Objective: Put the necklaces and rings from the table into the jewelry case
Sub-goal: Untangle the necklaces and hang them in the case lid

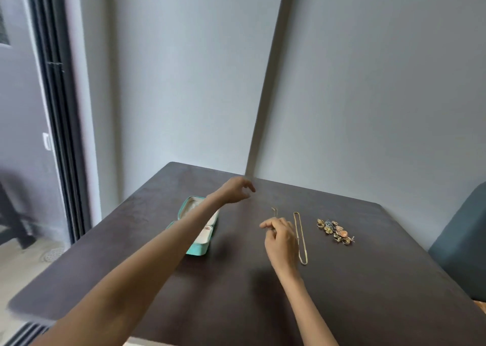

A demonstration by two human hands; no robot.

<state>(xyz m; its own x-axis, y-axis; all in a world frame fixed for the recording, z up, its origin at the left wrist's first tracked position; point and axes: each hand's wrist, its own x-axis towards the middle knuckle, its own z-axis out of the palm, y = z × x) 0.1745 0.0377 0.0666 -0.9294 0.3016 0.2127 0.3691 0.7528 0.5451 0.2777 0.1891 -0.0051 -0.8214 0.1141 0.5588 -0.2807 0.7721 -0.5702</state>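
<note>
A turquoise jewelry case (197,248) lies open at the table's left middle, its pale lining partly hidden by my left forearm. My left hand (236,190) hovers beyond the case with fingers loosely curled, holding nothing. My right hand (280,236) pinches a thin gold necklace (274,211), whose loop reaches toward the far side. A second gold chain necklace (300,236) lies stretched out just right of that hand. Farther right sits a cluster of several rings (335,230) with coloured stones.
The dark brown table (368,293) stands in a corner against grey walls. A blue-grey upholstered seat (465,240) is at the right edge. A sliding door frame (55,108) runs along the left, with floor beyond.
</note>
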